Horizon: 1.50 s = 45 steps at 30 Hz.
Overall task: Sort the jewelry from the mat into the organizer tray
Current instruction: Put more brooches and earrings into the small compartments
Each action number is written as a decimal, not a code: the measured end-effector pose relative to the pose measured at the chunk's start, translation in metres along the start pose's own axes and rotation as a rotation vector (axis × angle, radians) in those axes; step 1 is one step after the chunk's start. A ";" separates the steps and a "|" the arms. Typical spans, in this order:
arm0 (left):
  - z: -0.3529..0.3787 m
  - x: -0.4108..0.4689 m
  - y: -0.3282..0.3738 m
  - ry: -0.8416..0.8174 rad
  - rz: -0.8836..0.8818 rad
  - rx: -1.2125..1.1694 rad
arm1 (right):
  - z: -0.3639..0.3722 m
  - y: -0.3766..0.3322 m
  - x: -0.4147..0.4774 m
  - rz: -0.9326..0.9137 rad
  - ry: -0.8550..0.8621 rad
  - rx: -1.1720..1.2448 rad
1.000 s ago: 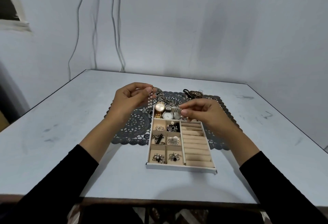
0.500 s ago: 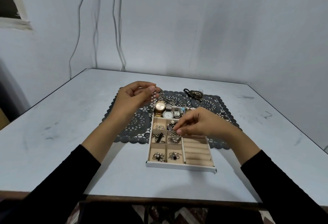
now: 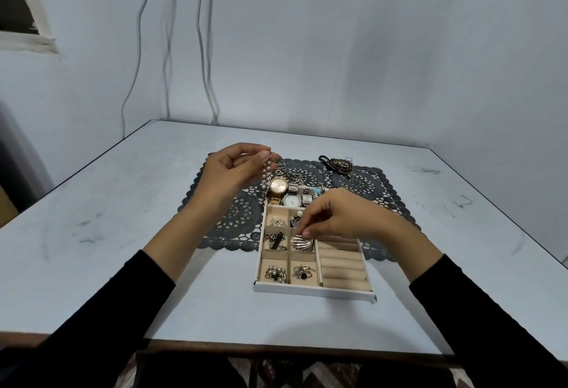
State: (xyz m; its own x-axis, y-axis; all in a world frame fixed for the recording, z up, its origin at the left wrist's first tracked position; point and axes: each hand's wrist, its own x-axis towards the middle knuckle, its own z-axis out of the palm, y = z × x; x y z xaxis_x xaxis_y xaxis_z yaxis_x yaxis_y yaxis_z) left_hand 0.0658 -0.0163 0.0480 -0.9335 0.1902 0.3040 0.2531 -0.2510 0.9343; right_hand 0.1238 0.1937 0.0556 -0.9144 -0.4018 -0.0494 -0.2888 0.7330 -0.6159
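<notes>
One: Six small cells in the organizer tray (image 3: pixel 313 290), every one with a piece in it. The long far cell holds a gold watch (image 3: pixel 278 186), a white-faced watch (image 3: pixel 291 200) and at least one more beside them. Agree?

Two: Agree. Ring rolls (image 3: pixel 341 267) on the right side are bare. Right hand?

One: Right hand (image 3: pixel 335 218) is low over the tray. Thumb and forefinger pinch the far edge of the silver fan brooch (image 3: pixel 302 242), which lies in the middle-row right cell. Other fingers are curled. Seating it or lifting it, can't tell.

Two: Left hand?

One: Left hand (image 3: pixel 233 169) is held up over the far left part of the mat (image 3: pixel 233 218), fingertips closed on a pearl strand (image 3: pixel 266 174). The beads hang just left of the gold watch, not yet in the tray.

Two: What's left on the mat?

One: A metal chain (image 3: pixel 287 171) just beyond the watches. Also a dark ornate piece (image 3: pixel 338 164) with a black cord at the far edge, well apart from both hands. Anything smaller is too fine to make out.

Two: Judgement?

One: Well past halfway, I'd say. The brooch needs settling and the pearls need a home, then the chain and the dark piece. Small cells are all taken, so the strand likely doubles up or joins the watches.
</notes>
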 end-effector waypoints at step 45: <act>0.007 -0.034 -0.013 -0.155 -0.179 -0.040 | 0.015 0.109 -0.008 0.303 0.630 -0.306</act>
State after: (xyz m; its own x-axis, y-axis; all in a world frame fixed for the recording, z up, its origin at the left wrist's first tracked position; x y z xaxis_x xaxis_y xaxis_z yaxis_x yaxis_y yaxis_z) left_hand 0.0955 -0.0130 0.0267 -0.9117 0.3776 0.1618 0.0737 -0.2372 0.9687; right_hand 0.1041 0.2682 -0.0228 -0.9288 0.1629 0.3328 0.0185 0.9175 -0.3973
